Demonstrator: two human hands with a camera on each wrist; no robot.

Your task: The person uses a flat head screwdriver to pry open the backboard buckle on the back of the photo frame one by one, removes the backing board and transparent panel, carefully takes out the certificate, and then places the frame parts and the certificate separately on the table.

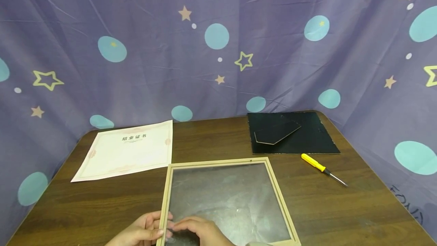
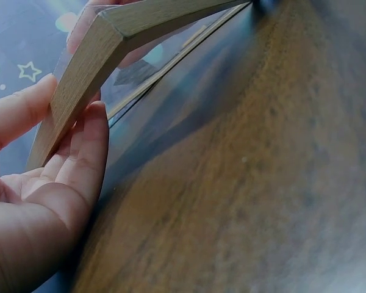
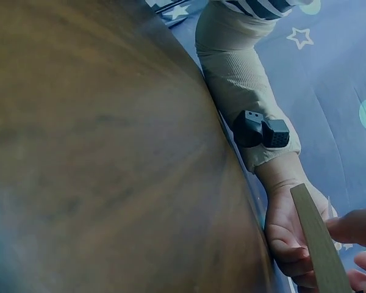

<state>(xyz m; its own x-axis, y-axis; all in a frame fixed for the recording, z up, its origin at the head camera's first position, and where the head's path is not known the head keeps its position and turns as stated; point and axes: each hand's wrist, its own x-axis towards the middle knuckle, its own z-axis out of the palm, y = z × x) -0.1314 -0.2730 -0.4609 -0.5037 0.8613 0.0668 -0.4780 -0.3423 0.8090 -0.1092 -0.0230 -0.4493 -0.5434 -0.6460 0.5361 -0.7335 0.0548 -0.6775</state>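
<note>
A light wooden picture frame (image 1: 218, 162) with a clear pane (image 1: 232, 196) lies at the table's front middle. My left hand (image 1: 162, 225) grips its near left corner. In the left wrist view that corner of the frame (image 2: 79, 79) is raised off the table (image 2: 244, 183), thumb outside and fingers (image 2: 91, 146) under it. My right hand (image 1: 177, 227) is bent over the same corner, fingertips pinching at the pane's edge. In the right wrist view its fingertips (image 3: 354, 226) sit beside the frame rail (image 3: 317, 244).
A cream certificate (image 1: 129, 149) lies at the back left. A black backing board (image 1: 307, 139) with its stand flap (image 1: 276, 132) lies at the back right. A yellow-handled screwdriver (image 1: 314, 162) is just in front of it. Purple starred cloth surrounds the table (image 1: 341, 208).
</note>
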